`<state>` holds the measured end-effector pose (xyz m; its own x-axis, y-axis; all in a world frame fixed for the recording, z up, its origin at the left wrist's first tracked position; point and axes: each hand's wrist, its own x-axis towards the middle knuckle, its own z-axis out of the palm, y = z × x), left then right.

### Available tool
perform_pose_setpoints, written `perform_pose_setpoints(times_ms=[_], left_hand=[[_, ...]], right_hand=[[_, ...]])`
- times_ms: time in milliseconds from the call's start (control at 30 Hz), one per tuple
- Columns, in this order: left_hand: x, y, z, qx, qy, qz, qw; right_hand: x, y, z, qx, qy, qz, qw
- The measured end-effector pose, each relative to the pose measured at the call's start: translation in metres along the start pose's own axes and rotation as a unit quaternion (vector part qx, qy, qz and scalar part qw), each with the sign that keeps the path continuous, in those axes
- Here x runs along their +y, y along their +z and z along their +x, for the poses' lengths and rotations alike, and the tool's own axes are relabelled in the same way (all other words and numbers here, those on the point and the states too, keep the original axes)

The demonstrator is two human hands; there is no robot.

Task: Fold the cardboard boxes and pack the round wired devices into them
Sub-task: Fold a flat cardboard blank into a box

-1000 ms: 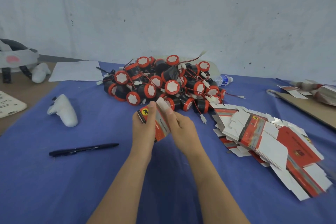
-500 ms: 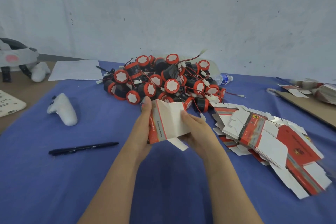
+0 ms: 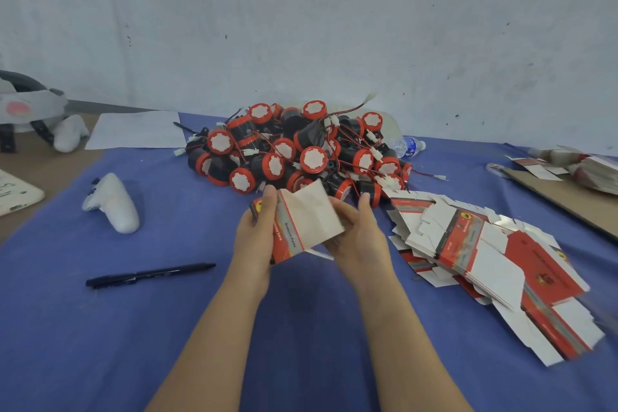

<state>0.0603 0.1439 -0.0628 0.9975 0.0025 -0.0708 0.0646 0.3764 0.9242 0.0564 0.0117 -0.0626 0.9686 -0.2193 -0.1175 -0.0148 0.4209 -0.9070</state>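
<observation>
A small red-and-white cardboard box [image 3: 306, 221] is held above the blue cloth in the middle of the view, partly opened with a white panel facing me. My left hand [image 3: 255, 237] grips its left red side. My right hand [image 3: 359, 234] holds its right edge, fingers curled round the panel. Just behind lies a heap of round black devices with red rims [image 3: 294, 150] and red wires. To the right a fanned stack of flat box blanks [image 3: 485, 254] rests on the cloth.
A black pen [image 3: 150, 275] lies left of my arms. Further left are a white controller [image 3: 113, 202], a sheet of paper [image 3: 137, 129], a headset [image 3: 26, 104] and a plastic bottle [image 3: 408, 145] behind the heap. A cardboard sheet with more blanks [image 3: 575, 174] sits at the right edge.
The box went from a narrow folded shape to spread open with its white panel showing. My right hand moved outward to the right edge of the box.
</observation>
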Motion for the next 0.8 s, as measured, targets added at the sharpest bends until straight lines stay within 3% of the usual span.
perform_pose_setpoints(times_ms=[67,200,300,333,433,533,600,667,800], left_hand=[[-0.005,-0.001,0.004,0.058,0.017,0.041,0.997],[-0.014,-0.002,0.007,0.134,0.067,0.09,0.985],[-0.014,-0.002,0.005,0.148,0.091,0.073,0.982],[-0.012,-0.001,0.004,0.146,0.103,0.063,0.982],[-0.007,0.0,0.001,0.097,0.127,0.016,0.987],[-0.008,0.002,-0.001,0.004,0.118,0.014,0.993],[-0.006,0.002,-0.004,-0.05,0.106,0.003,0.993],[-0.001,0.002,-0.007,-0.105,0.065,-0.034,0.992],[0.006,0.0,-0.007,-0.138,0.024,-0.118,0.983]], right_hand=[[-0.002,0.0,-0.005,-0.038,-0.059,-0.073,0.995],[0.01,0.017,-0.013,-0.1,-0.165,-0.25,0.949],[0.023,0.022,-0.012,-0.064,-0.234,-0.343,0.908],[0.023,0.021,-0.011,-0.032,-0.235,-0.335,0.912],[0.018,0.013,-0.004,0.054,-0.128,-0.258,0.956],[0.009,0.007,-0.001,0.088,-0.003,-0.07,0.994],[0.002,-0.003,0.0,0.103,0.066,0.05,0.991],[-0.001,-0.009,-0.004,0.071,0.141,0.124,0.98],[0.004,-0.002,-0.009,-0.005,0.205,0.075,0.976]])
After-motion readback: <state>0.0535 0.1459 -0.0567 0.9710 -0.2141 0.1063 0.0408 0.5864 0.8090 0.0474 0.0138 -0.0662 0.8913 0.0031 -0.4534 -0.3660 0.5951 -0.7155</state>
